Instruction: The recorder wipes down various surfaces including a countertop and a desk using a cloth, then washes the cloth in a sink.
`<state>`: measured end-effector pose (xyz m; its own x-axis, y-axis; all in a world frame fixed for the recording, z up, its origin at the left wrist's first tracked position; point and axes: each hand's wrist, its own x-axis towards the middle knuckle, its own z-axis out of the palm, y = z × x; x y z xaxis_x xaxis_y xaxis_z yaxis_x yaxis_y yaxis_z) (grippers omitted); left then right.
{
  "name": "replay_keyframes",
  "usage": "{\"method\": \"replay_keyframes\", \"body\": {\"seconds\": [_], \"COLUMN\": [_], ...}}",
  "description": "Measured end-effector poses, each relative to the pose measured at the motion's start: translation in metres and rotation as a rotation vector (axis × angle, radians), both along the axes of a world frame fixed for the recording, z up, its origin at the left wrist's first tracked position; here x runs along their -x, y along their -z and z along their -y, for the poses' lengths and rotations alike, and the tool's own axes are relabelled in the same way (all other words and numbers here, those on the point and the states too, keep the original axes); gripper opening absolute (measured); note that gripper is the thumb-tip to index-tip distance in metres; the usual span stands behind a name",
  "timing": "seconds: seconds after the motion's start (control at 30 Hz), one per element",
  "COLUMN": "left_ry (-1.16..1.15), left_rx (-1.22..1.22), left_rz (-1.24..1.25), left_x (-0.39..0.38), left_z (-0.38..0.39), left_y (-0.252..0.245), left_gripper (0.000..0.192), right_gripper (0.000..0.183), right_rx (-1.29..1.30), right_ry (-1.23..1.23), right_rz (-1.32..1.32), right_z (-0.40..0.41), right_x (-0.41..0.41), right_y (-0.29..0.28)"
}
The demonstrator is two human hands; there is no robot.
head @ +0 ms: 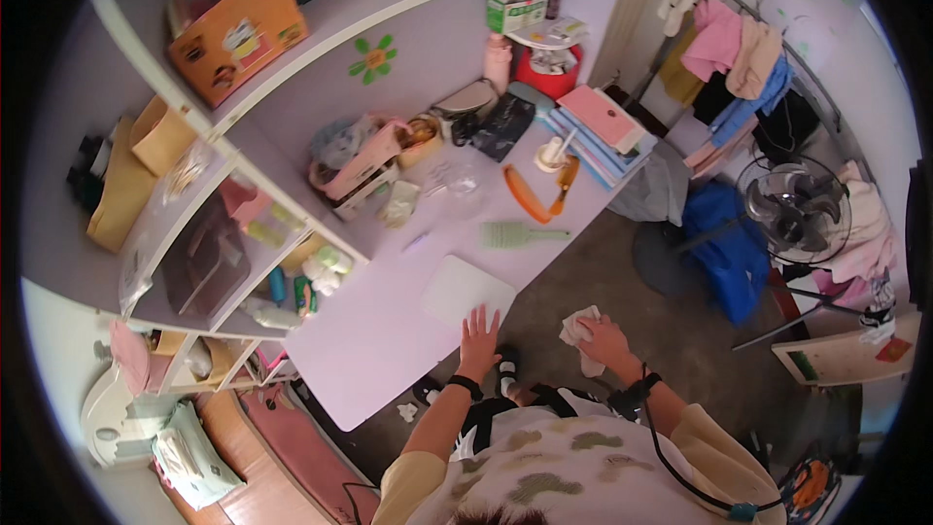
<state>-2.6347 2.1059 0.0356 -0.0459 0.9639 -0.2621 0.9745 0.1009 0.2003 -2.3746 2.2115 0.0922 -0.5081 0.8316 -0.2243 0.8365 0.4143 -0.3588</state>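
Observation:
My left hand (pixel 479 344) is spread flat, its fingertips over the near edge of a pale, flat, round-cornered panel (pixel 465 289) on the lilac desk (pixel 379 350). Whether the fingers press on the panel or hover is hard to tell. Off the desk's front edge, above the floor, my right hand (pixel 606 341) grips a crumpled white cloth (pixel 576 327), part of which hangs below the fingers. A green hairbrush (pixel 510 235) lies beyond the panel. Past it are an orange headband (pixel 526 195) and a purple pen (pixel 415 241).
Toward the back of the desk are a pink basket (pixel 368 160), a black bag (pixel 504 124), stacked books (pixel 598 124) and a red bin (pixel 548 76). Shelves run along the left. On the right stand a fan (pixel 791 211) and a clothes rack (pixel 816 87). Crumpled tissue (pixel 407 412) lies on the floor.

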Motion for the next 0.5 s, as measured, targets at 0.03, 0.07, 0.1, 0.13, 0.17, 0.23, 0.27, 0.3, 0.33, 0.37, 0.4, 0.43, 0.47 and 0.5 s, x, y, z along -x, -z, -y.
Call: {"method": "replay_keyframes", "body": {"seconds": [0.03, 0.07, 0.1, 0.13, 0.17, 0.23, 0.27, 0.3, 0.33, 0.37, 0.4, 0.43, 0.47, 0.5], "left_ry": [0.009, -0.052, -0.114, -0.123, -0.116, -0.125, -0.089, -0.093, -0.071, -0.05, -0.039, 0.002, 0.043, 0.051], "left_rx": [-0.007, -0.086, -0.164, -0.21, -0.215, -0.094, -0.13, -0.126, -0.156, -0.186, -0.19, -0.136, -0.081, -0.085], "left_rz": [0.001, -0.115, -0.232, -0.293, -0.293, -0.041, -0.053, -0.069, -0.108, -0.148, -0.148, -0.121, -0.095, -0.1], "left_x": [-0.006, -0.012, -0.017, -0.018, -0.016, -0.011, -0.011, -0.005, -0.001, 0.005, 0.007, 0.012, 0.016, 0.02], "left_z": [-0.004, -0.003, -0.003, -0.005, -0.008, -0.009, -0.007, 0.0, 0.01, 0.021, 0.024, 0.028, 0.029, 0.028], "left_y": [0.016, 0.037, 0.055, 0.058, 0.06, 0.033, 0.023, 0.027, 0.038, 0.047, 0.045, 0.043, 0.04, 0.034], "left_gripper": [0.093, 0.091, 0.088, 0.077, 0.077, 0.064, 0.056, 0.056, 0.055, 0.054, 0.054, 0.054, 0.054, 0.054], "right_gripper": [0.049, 0.049, 0.048, 0.048, 0.048, 0.05, 0.05, 0.05, 0.05, 0.05, 0.05, 0.049, 0.049, 0.049], "right_rx": [-0.029, -0.041, -0.036, -0.027, -0.031, 0.023, 0.028, 0.029, 0.03, 0.034, -0.001, -0.037, -0.04, -0.032], "right_ry": [-0.011, -0.005, 0.013, 0.035, 0.043, 0.151, 0.163, 0.148, 0.136, 0.134, 0.115, 0.095, 0.106, 0.098], "right_rz": [0.003, 0.005, -0.001, -0.009, -0.01, 0.068, 0.064, 0.059, 0.059, 0.047, 0.007, -0.032, -0.034, -0.048], "right_z": [-0.004, -0.008, -0.01, -0.012, -0.015, -0.015, -0.016, -0.019, -0.021, -0.021, -0.024, -0.025, -0.027, -0.028], "right_x": [-0.011, -0.022, -0.034, -0.041, -0.048, -0.055, -0.057, -0.051, -0.045, -0.036, -0.028, -0.021, -0.013, -0.003], "right_y": [-0.001, -0.001, 0.002, 0.001, -0.001, -0.009, -0.007, -0.004, -0.001, 0.003, 0.003, 0.003, 0.002, 0.0]}}
